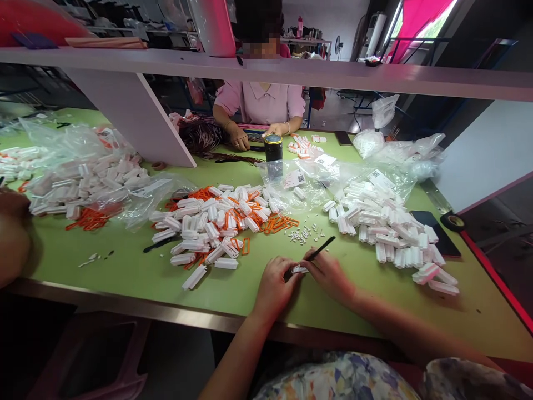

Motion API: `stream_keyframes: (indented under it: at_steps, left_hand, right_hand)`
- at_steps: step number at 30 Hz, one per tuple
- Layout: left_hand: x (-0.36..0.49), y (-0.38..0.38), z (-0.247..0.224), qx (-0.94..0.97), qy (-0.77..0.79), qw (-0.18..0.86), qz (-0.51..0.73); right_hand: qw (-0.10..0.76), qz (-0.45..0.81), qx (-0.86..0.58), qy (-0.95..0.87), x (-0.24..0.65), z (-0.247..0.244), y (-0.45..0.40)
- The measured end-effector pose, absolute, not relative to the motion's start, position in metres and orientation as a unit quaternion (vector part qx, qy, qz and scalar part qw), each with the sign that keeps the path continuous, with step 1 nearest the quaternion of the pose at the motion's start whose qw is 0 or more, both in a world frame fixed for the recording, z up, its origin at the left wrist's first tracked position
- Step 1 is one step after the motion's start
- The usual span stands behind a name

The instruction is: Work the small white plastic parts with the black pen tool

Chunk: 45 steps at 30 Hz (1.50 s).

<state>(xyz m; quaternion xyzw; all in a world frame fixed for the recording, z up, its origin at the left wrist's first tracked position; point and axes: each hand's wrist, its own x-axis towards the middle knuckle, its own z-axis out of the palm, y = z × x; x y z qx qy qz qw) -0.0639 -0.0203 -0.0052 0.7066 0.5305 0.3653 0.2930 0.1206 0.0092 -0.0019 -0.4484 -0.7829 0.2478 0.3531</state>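
Note:
My left hand (275, 284) is closed on a small white plastic connector housing (298, 269) with a row of dark holes along its face. Close against it, my right hand (331, 276) pinches a slim black pen-like tool (321, 248), its far end pointing up and to the right. The tool's lower tip is hidden by my fingers. Just beyond my hands lie many tiny white pins (303, 235) scattered on the green table (233, 294). A heap of white housings mixed with orange frames (281, 223) spreads to the left, and a heap of plain white housings (387, 225) is on the right.
A dark can (273, 149) stands beyond clear plastic bags (316, 191). Black tape (452, 221) and a dark flat tablet-like object (441, 236) lie at right. A shelf (333, 75) crosses above the table. A co-worker (266, 105) sits opposite; another person's arm (12, 233) is at left.

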Motion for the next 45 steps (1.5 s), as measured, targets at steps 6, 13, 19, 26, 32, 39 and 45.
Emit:
stream_keyframes:
  at_steps: [6, 13, 19, 26, 32, 39, 45]
  left_hand:
    - [-0.064, -0.019, -0.007, 0.703, 0.533, 0.292, 0.369]
    - [-0.064, -0.019, -0.009, 0.702, 0.537, 0.292, 0.365]
    - [-0.064, -0.02, -0.004, 0.7, 0.535, 0.302, 0.363]
    - [-0.065, -0.02, -0.006, 0.705, 0.532, 0.305, 0.357]
    - [-0.064, -0.02, -0.01, 0.706, 0.54, 0.279, 0.363]
    - [-0.064, -0.019, -0.011, 0.711, 0.544, 0.259, 0.362]
    - [-0.064, -0.02, -0.008, 0.712, 0.534, 0.275, 0.364]
  right_hand:
    - [0.314, 0.146, -0.379, -0.858, 0.115, 0.004, 0.001]
    - [0.33, 0.155, -0.388, -0.847, 0.114, -0.002, 0.004]
    - [0.376, 0.282, -0.448, -0.761, 0.119, -0.005, 0.009]
    - [0.367, 0.227, -0.439, -0.788, 0.116, -0.002, 0.005]
    - [0.324, 0.143, -0.394, -0.848, 0.11, 0.004, 0.001]
    - [0.317, 0.17, -0.392, -0.847, 0.111, 0.002, 0.004]
    - [0.366, 0.327, -0.444, -0.75, 0.122, -0.008, 0.009]
